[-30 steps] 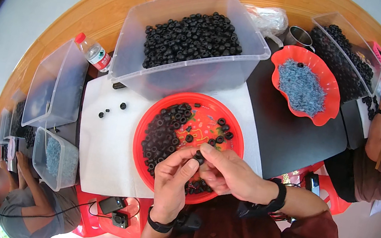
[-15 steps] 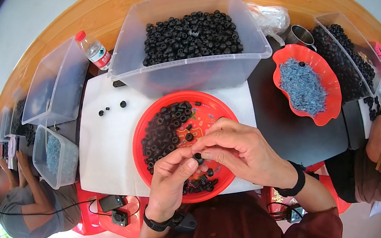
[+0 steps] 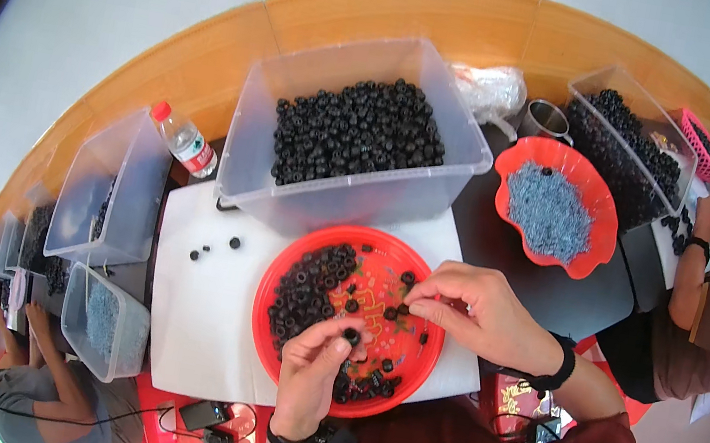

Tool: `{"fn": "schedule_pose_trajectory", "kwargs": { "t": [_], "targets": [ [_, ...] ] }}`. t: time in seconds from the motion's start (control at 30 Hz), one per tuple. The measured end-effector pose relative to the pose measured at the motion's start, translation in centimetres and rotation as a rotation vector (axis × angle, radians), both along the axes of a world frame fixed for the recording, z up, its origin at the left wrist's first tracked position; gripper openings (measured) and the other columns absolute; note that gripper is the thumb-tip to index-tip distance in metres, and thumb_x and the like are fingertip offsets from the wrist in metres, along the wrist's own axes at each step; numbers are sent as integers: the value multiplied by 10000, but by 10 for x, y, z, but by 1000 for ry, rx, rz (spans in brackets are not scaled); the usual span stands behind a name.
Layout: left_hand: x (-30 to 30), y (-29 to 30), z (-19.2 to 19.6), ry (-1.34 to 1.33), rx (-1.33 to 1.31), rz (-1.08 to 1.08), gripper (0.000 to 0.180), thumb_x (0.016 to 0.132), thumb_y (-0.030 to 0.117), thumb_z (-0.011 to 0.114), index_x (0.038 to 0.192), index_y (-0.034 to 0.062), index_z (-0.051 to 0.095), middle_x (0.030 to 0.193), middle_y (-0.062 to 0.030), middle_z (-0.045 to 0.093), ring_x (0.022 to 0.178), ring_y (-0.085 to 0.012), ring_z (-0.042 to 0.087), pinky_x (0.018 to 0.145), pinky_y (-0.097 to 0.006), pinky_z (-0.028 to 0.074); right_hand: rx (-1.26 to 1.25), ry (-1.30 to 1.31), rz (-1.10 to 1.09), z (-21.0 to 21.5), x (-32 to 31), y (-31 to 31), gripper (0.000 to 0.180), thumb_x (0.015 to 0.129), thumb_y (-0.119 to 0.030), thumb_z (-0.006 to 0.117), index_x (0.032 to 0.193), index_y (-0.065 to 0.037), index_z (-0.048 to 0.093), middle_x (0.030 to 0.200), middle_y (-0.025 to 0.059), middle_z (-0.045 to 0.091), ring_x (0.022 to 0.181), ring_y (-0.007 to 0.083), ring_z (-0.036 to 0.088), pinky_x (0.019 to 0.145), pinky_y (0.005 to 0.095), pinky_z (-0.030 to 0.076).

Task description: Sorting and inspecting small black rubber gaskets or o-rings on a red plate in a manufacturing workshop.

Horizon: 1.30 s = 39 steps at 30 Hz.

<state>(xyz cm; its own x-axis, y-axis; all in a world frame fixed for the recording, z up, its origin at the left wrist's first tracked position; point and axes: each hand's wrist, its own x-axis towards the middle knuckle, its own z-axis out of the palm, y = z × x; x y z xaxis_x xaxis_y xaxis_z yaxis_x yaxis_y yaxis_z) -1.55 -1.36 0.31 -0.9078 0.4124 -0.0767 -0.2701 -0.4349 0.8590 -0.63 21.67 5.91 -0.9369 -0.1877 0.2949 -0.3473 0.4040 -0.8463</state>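
My left hand (image 3: pixel 312 379) is closed in a pinch on a small round black plastic part (image 3: pixel 352 336) with a hole in it, held over the red round tray (image 3: pixel 261 300). Over the tray's right side, my right hand (image 3: pixel 489 317) has thumb and forefinger drawn together. A tiny black piece (image 3: pixel 403 308) shows at those fingertips; whether it is gripped or lies below is unclear. Many black ring-like parts (image 3: pixel 302 299) are heaped on the tray's left. Several smaller black pieces (image 3: pixel 370 385) lie near its front edge.
Behind the tray stands a clear bin (image 3: pixel 235 178) of black parts. A red scalloped dish (image 3: pixel 588 260) holds bluish bits. Three loose black pieces (image 3: pixel 206 248) lie on the white sheet (image 3: pixel 180 314), near a bottle (image 3: pixel 185 142). Two people (image 3: pixel 64 389) work at the sides.
My hands have come apart: the right has drawn away to the right, while the left keeps the black part. The whole scene now sits lower in the picture.
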Motion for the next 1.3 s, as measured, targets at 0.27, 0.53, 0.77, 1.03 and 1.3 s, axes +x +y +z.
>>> {"fn": "schedule_pose_trajectory", "kwargs": {
  "t": [0.27,0.53,0.77,1.03,1.3],
  "targets": [
    [-14,-9,-6,-1,44,54,232,885,33,558,1104,-34,591,943,-121,650,838,-157,606,791,-275,483,269,-19,-149,52,-1,32,102,820,-90,668,848,5,644,762,115,623,670,262,605,597,323,470],
    [-14,-20,-14,-19,-7,120,222,878,132,615,1041,-10,566,913,-77,590,839,-170,555,754,-295,429,288,-29,-627,70,13,100,134,849,-88,648,882,42,650,730,91,632,606,91,536,547,235,421],
    [-15,-23,-21,41,-11,80,238,889,150,613,1063,-3,558,993,-80,581,889,-176,553,785,-314,439,451,-122,-705,42,38,124,146,834,-118,629,842,27,648,732,138,634,623,235,602,588,334,465],
    [-15,-21,-14,38,2,32,236,906,139,587,1091,-7,571,1052,-93,591,923,-192,567,844,-326,441,702,-235,-876,-24,103,171,146,750,-135,675,808,-4,646,770,175,635,735,361,618,638,433,485],
    [-8,-30,-21,73,-43,97,252,905,145,590,1104,-8,562,1052,-90,581,939,-190,556,832,-326,441,682,-94,-760,-65,79,142,282,731,-165,720,927,10,618,838,190,598,794,364,598,699,454,477]
  ]
}}
